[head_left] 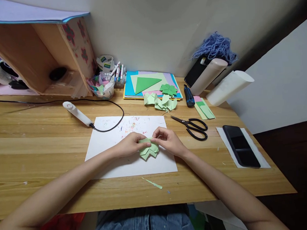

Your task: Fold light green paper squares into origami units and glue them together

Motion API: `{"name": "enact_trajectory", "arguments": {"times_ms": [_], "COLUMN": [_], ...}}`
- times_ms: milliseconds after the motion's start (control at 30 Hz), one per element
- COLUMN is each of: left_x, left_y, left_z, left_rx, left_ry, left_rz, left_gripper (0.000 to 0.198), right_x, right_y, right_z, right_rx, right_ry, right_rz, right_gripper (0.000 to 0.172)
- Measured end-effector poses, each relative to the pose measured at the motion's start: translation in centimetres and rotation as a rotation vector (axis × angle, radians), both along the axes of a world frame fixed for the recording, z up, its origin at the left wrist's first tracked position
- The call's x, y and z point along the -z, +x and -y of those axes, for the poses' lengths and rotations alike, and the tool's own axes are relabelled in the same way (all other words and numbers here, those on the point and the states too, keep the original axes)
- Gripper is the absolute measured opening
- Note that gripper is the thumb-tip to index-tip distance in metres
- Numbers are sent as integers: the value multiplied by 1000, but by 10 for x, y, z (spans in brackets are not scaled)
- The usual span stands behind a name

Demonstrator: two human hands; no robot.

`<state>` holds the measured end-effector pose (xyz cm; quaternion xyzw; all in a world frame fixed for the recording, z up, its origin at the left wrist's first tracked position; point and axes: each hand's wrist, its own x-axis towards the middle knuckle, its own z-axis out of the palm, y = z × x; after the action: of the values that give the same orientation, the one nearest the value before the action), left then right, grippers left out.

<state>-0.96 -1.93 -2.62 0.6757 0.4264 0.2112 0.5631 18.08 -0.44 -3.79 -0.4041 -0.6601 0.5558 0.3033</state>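
Observation:
A pale green folded paper piece (149,152) with pointed, notched lower edges is held over the white sheet (112,165). My left hand (130,144) grips its left side, thumb lying across the front. At its upper right edge, my right hand (169,140) pinches the paper between thumb and fingertips. Black-handled scissors (191,126) lie just right of the sheet, blades pointing left. Several pale green cut paper shapes (165,103) and a darker green paper flower (168,90) rest beyond my hands.
A white corded tool (77,113) lies left. Behind stand a cardboard box (75,57), a tub of scraps (103,88) and stacked coloured paper (131,92). On the right are a blue-black cutter (189,96), paper rolls (230,87) and a phone (241,146). A green sliver (152,183) lies in front.

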Motion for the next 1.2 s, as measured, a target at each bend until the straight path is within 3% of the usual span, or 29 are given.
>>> {"name": "enact_trajectory", "arguments": {"times_ms": [233,700,767,900,967,1200], "left_x": [2,4,3,0,-1,1], "left_y": [0,-2,-1,0,1,2], "left_z": [-2,-3,-3,-2,-1,0], "left_rx": [-6,29,30,-12,-38,-71], "left_ry": [44,-40,-53,-96,-115,-176], "left_rz": [-13,-56,-26,56,75,106], "left_gripper": [29,33,34,35,34,33], "right_x": [1,1,1,-2,-4,-5], "right_y": [-5,-11,-9,-1,3,-3], "right_z": [4,13,11,2,-2,1], "right_rx": [85,180,176,66,13,74], "right_ry": [16,109,70,-163,-224,-142], "right_rz": [-13,19,-22,-108,-91,-50], "right_gripper": [17,16,15,27,23,25]}}
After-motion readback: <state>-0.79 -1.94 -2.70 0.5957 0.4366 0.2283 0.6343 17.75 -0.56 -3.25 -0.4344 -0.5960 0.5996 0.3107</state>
